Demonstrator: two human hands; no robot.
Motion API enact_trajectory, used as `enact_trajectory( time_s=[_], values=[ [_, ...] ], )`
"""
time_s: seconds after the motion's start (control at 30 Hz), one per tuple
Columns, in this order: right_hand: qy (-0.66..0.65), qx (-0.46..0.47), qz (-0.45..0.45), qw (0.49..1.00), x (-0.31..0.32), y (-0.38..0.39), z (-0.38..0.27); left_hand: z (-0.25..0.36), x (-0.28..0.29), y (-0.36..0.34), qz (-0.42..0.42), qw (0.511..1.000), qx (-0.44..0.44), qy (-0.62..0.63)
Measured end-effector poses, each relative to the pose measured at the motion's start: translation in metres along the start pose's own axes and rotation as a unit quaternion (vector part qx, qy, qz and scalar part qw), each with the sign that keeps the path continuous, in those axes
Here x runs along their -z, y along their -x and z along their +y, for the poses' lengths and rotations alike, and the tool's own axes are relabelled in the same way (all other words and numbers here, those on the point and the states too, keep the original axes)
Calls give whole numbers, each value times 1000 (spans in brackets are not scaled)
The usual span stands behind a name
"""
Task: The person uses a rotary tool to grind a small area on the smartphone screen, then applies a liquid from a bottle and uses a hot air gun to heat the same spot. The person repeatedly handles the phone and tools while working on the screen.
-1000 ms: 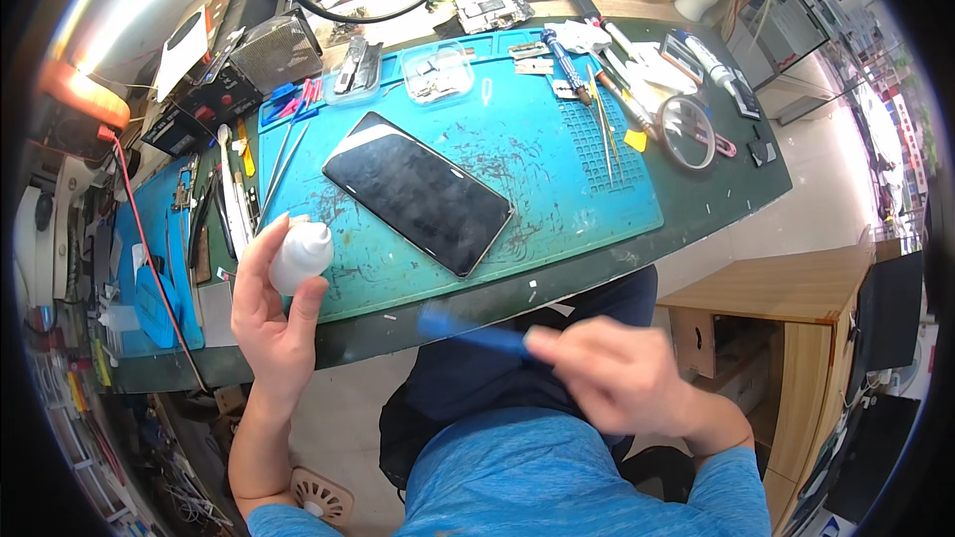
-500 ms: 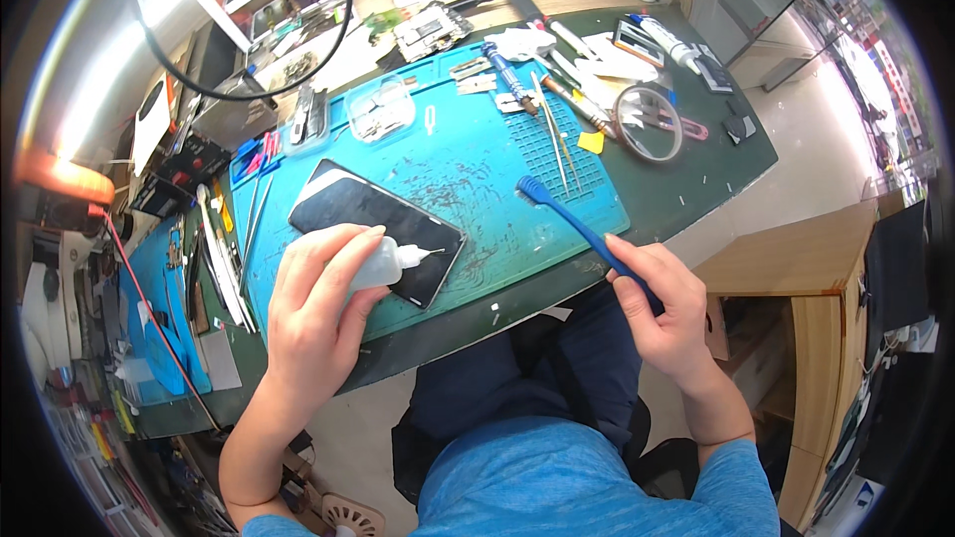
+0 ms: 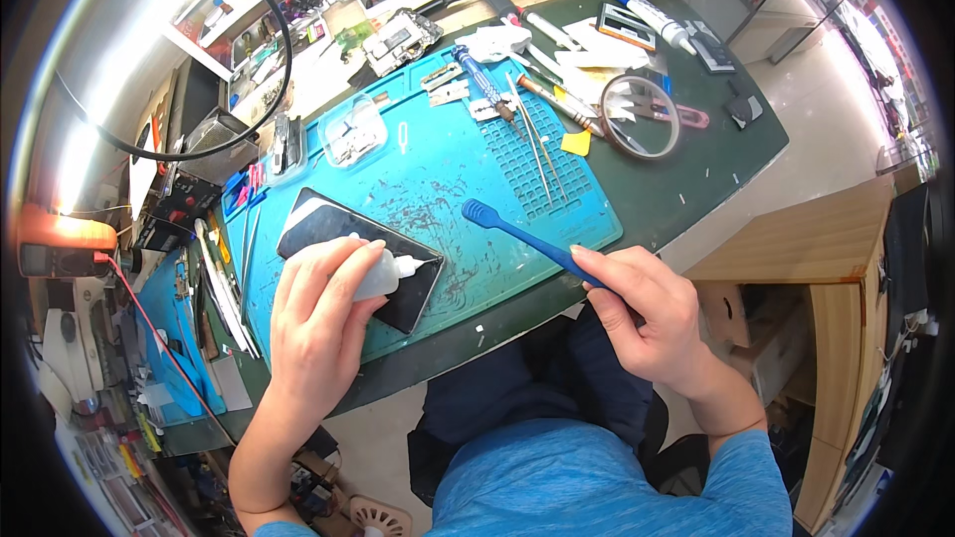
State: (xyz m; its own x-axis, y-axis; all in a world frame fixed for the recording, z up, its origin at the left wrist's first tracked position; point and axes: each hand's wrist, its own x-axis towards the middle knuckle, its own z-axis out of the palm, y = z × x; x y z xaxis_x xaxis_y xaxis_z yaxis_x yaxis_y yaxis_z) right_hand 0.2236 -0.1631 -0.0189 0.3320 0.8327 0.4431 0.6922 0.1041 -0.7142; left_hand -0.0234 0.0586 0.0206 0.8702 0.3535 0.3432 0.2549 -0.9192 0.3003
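Observation:
My left hand (image 3: 323,313) is closed round a translucent squeeze bottle (image 3: 378,278) with a white cap and a thin needle tip pointing right. Beneath the bottle lies a black smartphone (image 3: 348,224), slanted across the blue work mat (image 3: 418,149); my fingers and the bottle cover part of it. In my right hand (image 3: 647,313) is the handle of a blue brush (image 3: 532,242), pinched between thumb and fingers. The brush head reaches left over the mat, to the right of the phone and apart from it.
A clear plastic box (image 3: 353,134) of small parts sits beyond the phone. Tweezers (image 3: 537,139), a blue screwdriver (image 3: 482,85) and a round magnifier (image 3: 640,117) lie at the far right. More slim tools (image 3: 224,278) line the left side. A black ring (image 3: 284,60) hangs at upper left.
The brush has come left toward the phone, and its head has turned. The bottle stays over the phone in my left hand. The whole view has shifted slightly.

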Motion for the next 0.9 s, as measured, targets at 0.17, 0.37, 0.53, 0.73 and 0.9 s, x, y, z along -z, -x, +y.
enact_trajectory(
  time_s=[0.17, 0.37, 0.53, 0.73, 0.9],
  values=[
    [27, 29, -65, 997, 7, -6, -5, -5, -3, 3, 49, 998, 36, 33],
    [70, 54, -95, 992, 16, -25, -13, -27, -11, 27, 119, 977, 98, 146],
    [50, 58, -117, 990, 19, -29, -9, -34, -18, 46, 151, 946, 155, 243],
    [130, 70, -107, 983, 10, -32, -6, -35, -24, 48, 140, 930, 172, 292],
    [110, 57, -150, 981, 12, -34, -7, -37, -25, 48, 130, 933, 172, 288]
  ],
)
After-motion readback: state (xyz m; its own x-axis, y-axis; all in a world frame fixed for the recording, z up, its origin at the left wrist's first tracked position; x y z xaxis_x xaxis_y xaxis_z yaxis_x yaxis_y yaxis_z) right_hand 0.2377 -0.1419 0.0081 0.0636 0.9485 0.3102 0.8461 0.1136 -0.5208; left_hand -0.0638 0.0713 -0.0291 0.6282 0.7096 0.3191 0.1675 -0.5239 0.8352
